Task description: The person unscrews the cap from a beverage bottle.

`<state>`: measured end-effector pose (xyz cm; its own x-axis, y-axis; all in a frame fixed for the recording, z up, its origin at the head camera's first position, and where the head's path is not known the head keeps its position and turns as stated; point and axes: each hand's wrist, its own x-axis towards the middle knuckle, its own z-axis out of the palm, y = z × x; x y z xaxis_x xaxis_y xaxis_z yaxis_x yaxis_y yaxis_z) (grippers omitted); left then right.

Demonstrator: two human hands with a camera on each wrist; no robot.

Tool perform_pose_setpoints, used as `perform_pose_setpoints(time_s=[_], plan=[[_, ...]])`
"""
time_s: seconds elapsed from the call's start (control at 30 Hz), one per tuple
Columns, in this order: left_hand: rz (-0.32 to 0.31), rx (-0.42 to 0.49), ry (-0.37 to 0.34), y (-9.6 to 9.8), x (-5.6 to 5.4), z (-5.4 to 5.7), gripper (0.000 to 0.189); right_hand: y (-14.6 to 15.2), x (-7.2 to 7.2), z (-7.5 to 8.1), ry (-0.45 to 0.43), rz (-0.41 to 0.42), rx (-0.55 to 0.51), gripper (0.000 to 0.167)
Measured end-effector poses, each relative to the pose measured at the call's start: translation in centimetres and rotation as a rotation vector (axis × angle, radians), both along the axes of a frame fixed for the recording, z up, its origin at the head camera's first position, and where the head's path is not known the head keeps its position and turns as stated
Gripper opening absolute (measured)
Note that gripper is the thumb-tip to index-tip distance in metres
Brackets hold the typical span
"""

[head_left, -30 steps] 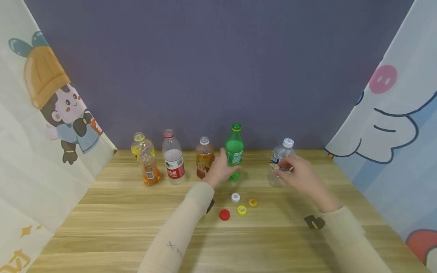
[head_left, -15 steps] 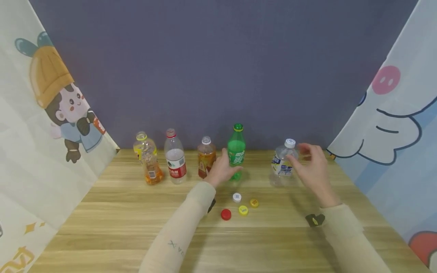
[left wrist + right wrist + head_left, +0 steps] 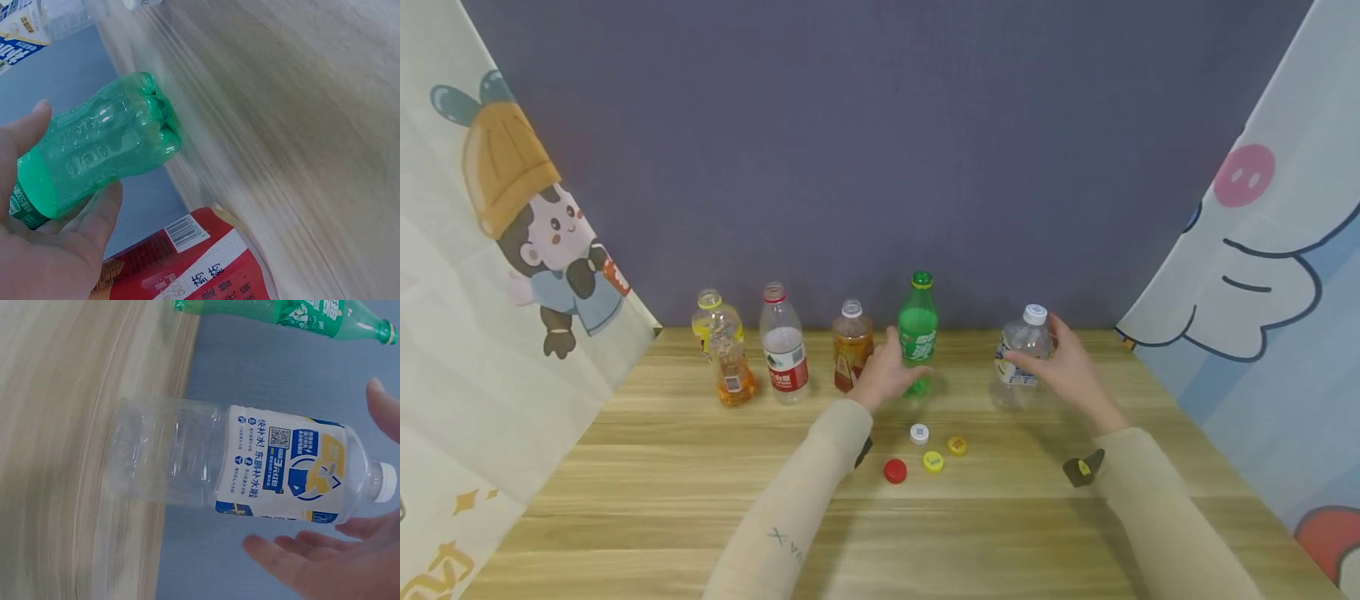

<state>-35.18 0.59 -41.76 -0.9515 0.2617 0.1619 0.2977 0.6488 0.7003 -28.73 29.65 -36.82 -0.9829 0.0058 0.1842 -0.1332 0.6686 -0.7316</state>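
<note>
In the head view, my left hand (image 3: pixel 883 375) is at the lower body of a green plastic soda bottle (image 3: pixel 919 321), which stands uncapped. The left wrist view has the thumb along one side of this green bottle (image 3: pixel 106 134) and the fingers along the other. On the right, a clear drink bottle (image 3: pixel 1028 337) with a white cap (image 3: pixel 1035 313) stands upright. My right hand (image 3: pixel 1071 375) is spread around its right side, thumb toward the front. In the right wrist view, the parted thumb and fingers flank the clear bottle's (image 3: pixel 281 462) upper part with gaps showing.
Left of the green bottle stand an amber tea bottle (image 3: pixel 852 350), a red-labelled clear bottle (image 3: pixel 783 358) and a yellow-labelled bottle (image 3: pixel 724 350), all uncapped. Several loose caps lie on the wooden table (image 3: pixel 700 500), including a red cap (image 3: pixel 895 471) and a white cap (image 3: pixel 919 433). A dark panel (image 3: pixel 880 150) rises behind.
My right hand has gone from in front of the clear bottle to its right side, spread wide, then moved in closer around it. The left hand stays at the green bottle.
</note>
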Motion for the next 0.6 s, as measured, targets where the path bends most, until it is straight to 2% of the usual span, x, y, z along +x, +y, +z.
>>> perform_pose_setpoints(time_s=[0.2,0.43,0.6], plan=[[0.019,0.003,0.010,0.2,0.0,-0.4,0.083,0.0,-0.9,-0.2,-0.043,0.020,-0.077,0.108],[0.042,-0.019,0.006,0.3,0.1,-0.5,0.086,-0.4,-1.3,-0.4,-0.048,-0.021,-0.025,0.106],[0.044,-0.006,0.001,0.1,0.1,-0.8,0.082,-0.7,-1.2,-0.3,-0.058,-0.033,0.003,0.106]])
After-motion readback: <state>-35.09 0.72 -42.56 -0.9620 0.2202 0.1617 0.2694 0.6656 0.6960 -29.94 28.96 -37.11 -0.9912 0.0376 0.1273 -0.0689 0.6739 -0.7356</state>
